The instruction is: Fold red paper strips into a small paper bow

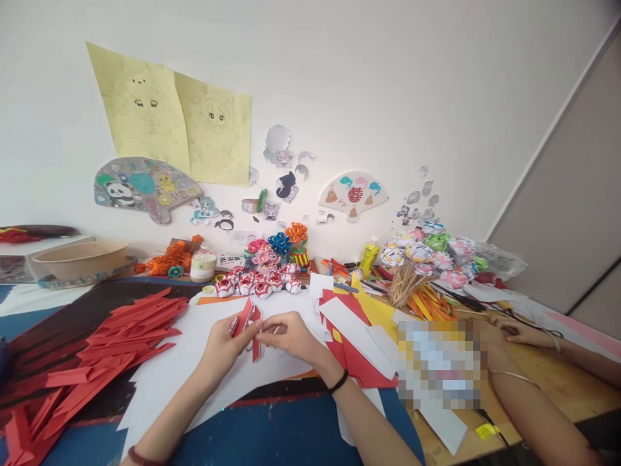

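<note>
Both hands meet over the white paper sheets [189,336] on the table. My left hand [224,346] is closed around a folded red paper strip [255,349] with white showing along its edges. At the strip's right side, my right hand [286,333] pinches it with thumb and index finger. A pile of folded red paper strips [129,336] lies to the left. Just behind the hands stand several red-and-white paper flowers [262,285] in rows. Flat red paper [356,369] and white paper strips [361,336] lie to the right of my right hand.
Another person's arms [531,388] rest on the wooden table at right, near a blurred-out patch. A bunch of paper flowers on sticks [405,281], a yellow bottle [369,257], a glass jar [203,264] and a beige basin [80,254] line the wall.
</note>
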A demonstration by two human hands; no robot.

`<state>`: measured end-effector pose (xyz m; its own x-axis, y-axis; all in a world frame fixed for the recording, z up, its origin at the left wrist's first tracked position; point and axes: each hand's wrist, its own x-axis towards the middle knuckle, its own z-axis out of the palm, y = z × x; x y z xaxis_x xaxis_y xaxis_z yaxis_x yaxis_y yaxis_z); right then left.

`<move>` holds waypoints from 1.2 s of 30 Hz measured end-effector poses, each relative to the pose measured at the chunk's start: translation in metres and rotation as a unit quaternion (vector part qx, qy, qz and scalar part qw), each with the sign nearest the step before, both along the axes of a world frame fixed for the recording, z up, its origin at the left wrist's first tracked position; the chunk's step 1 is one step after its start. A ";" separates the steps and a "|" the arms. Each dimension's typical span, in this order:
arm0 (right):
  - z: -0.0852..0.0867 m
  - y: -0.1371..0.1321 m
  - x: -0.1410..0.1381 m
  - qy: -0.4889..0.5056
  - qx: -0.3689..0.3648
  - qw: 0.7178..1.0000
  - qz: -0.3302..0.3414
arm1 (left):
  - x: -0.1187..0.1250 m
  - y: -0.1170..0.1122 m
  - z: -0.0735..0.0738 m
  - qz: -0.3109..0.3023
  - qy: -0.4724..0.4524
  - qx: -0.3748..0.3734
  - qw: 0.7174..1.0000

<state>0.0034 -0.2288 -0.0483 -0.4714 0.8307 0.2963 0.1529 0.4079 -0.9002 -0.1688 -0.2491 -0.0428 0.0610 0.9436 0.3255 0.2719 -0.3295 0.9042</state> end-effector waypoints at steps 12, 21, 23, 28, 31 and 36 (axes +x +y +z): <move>-0.005 0.005 0.002 0.020 0.057 0.996 -0.069 | 0.002 -0.005 0.002 -0.032 -0.055 -0.058 0.996; -0.005 0.004 -0.001 0.055 0.039 0.994 -0.082 | 0.005 -0.007 -0.002 -0.101 -0.098 -0.074 0.987; -0.005 0.003 -0.003 0.055 0.034 0.995 -0.080 | 0.007 -0.008 -0.002 -0.106 -0.121 -0.080 0.984; -0.005 0.005 -0.003 0.047 0.036 0.994 -0.091 | 0.007 -0.008 -0.001 -0.079 -0.097 -0.072 0.990; -0.007 0.005 -0.004 0.059 0.032 0.994 -0.085 | 0.007 -0.007 -0.003 -0.064 -0.057 -0.033 0.996; -0.009 0.003 -0.008 0.067 0.022 0.994 -0.086 | 0.007 -0.006 -0.006 -0.039 -0.045 0.003 0.998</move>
